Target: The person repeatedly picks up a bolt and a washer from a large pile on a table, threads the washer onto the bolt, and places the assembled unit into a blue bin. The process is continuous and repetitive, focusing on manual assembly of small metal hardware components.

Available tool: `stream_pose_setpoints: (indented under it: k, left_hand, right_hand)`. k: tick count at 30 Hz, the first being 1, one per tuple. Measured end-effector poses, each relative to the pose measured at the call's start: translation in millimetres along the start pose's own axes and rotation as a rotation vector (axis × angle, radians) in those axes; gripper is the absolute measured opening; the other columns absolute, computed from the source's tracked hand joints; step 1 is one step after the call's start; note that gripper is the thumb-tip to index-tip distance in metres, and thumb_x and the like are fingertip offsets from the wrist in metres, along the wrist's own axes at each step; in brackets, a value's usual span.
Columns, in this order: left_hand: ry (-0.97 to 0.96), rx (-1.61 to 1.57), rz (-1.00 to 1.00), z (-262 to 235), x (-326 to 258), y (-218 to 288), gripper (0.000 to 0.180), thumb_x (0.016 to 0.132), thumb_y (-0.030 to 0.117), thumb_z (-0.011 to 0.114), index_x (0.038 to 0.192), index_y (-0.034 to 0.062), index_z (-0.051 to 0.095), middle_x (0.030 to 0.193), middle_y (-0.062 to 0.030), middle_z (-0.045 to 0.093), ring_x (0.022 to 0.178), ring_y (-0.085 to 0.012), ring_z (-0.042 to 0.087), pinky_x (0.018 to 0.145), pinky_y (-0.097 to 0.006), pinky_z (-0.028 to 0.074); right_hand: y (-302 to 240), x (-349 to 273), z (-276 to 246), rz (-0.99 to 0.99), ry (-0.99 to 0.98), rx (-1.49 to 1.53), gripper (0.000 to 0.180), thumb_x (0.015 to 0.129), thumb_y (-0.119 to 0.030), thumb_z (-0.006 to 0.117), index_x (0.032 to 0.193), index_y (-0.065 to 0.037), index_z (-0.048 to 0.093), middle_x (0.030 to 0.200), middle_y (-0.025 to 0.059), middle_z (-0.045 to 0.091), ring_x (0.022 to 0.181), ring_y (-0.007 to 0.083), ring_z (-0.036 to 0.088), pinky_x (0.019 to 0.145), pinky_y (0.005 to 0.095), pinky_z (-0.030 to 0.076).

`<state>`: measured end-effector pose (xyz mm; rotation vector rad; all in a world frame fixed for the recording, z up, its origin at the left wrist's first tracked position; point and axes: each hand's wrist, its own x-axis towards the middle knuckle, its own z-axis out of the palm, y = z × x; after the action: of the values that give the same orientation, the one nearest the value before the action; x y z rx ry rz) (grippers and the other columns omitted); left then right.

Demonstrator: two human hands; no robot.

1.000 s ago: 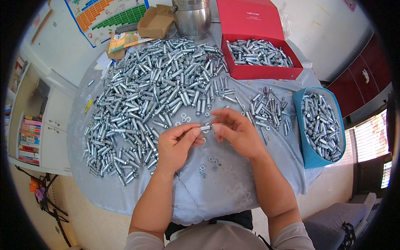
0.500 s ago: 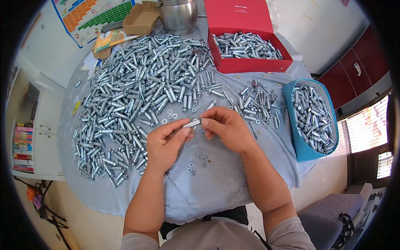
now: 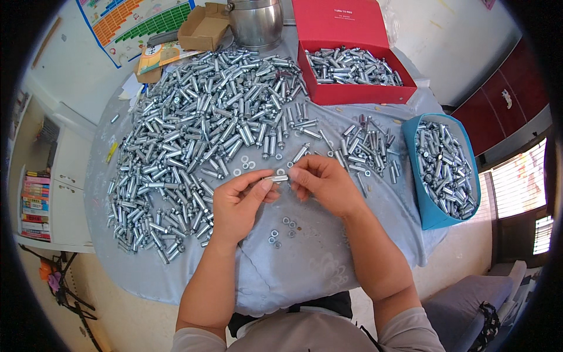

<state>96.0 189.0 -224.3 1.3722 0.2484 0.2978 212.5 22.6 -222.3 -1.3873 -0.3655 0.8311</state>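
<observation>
Pinching one metal sleeve bolt (image 3: 275,178) at centre frame, both hands' fingers were clamped on its ends. Left hand (image 3: 237,202) steadied; right hand (image 3: 322,182) apparently worked the tip.

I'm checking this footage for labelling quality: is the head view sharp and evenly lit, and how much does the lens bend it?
Head view: sharp in the middle, the hands crisp on the small silver metal bolt; even daylight, soft shadows; bright glints on the heap of silver bolts; strong fisheye bending toward the black rim, where the red cardboard box curves.
</observation>
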Motion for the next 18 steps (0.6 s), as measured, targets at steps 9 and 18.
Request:
stream_pose_setpoints:
  k: [9, 18]
  left_hand:
    - [0.013, -0.002, 0.012, 1, 0, 1, 0.022, 0.093, 0.005, 0.06, 0.112, -0.0057, 0.063, 0.092, -0.0129, 0.07, 0.076, -0.0161, 0.068, 0.07, -0.026, 0.056]
    - [0.033, 0.011, 0.025, 0, 0, 1, 0.022, 0.092, 0.005, 0.062, 0.111, -0.0047, 0.065, 0.091, -0.0116, 0.07, 0.075, -0.0134, 0.067, 0.067, -0.023, 0.055]
  right_hand:
    - [0, 0, 3, -0.04, 0.005, -0.012, 0.017, 0.09, -0.012, 0.066, 0.102, -0.001, 0.062, 0.082, 0.0022, 0.063, 0.066, 0.0099, 0.058, 0.061, 0.0243, 0.048]
    - [-1, -2, 7, -0.097, 0.019, 0.052, 0.018, 0.092, -0.011, 0.062, 0.106, 0.0, 0.062, 0.084, 0.0044, 0.063, 0.067, 0.0111, 0.06, 0.062, 0.0258, 0.05]
